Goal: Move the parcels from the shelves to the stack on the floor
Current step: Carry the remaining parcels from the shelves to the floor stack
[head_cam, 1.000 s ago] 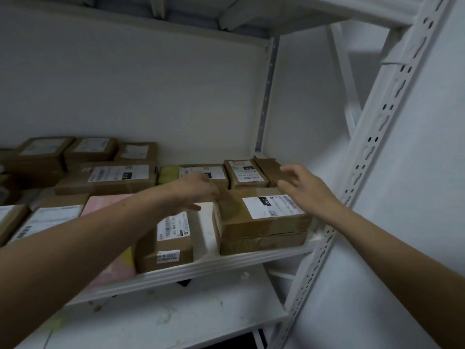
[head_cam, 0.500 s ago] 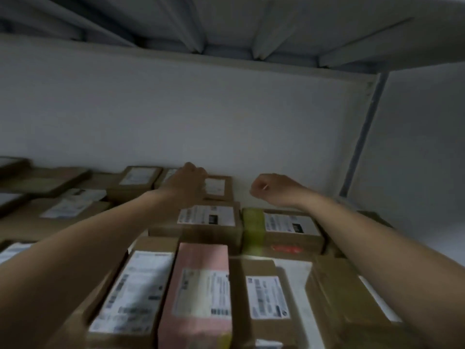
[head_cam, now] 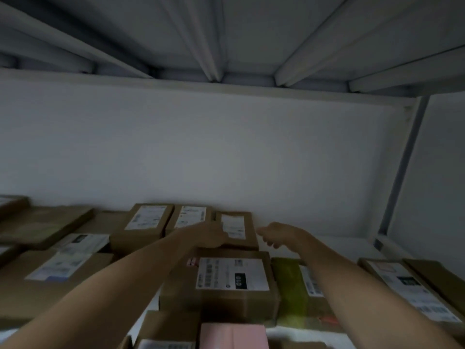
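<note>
Left side: brown parcels (head_cam: 57, 265) are packed edge to edge, with no gap to work in. Back row has three parcels against the wall (head_cam: 201, 147). The one you're on is the rightmost, the small parcel (head_cam: 241, 238).

Your left hand (head_cam: 210, 236) sits on its near-left corner, touching. The frame is too blurred to tell whether the fingers grip or only press.

The labelled parcel (head_cam: 226, 295) butts against the small parcel's front edge, so there's no room to pull straight toward you.

Your right hand (head_cam: 278, 234) is just beside its right edge, fingers loosely curled downward and holding nothing. Can't tell if it touches.

Right of that hand there's bare shelf (head_cam: 339, 245) running to the upright post (head_cam: 402, 159), which is the open room. A green-taped parcel (head_cam: 289, 280) lies under your right forearm. There's tall clearance up to the upper shelf (head_cam: 226, 34).

Versus half a second ago, your right hand was a closed fist held clear of the parcels. It has since loosened and dropped to the small parcel's right edge. Your left hand stays at the same parcel.
</note>
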